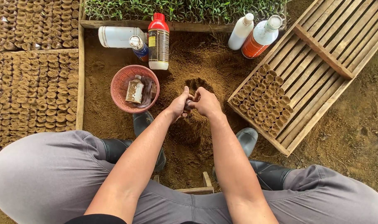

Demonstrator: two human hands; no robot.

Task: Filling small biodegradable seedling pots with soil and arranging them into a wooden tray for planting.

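Left hand (178,105) and right hand (206,103) meet over the soil mound (189,132), fingers closed together around a small dark soil-filled pot (190,105), between pink basket (122,85) and wooden tray (317,66).

One view only, from the head, looking almost straight down past the knees onto the soil (189,137), close in, with the wooden tray (317,62) running off to the right.

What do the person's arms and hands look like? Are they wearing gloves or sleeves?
No gloves: the left hand and right hand are bare, with soil smudges on the fingers. Both forearms are bare too, with no sleeves, watch or rings in view.
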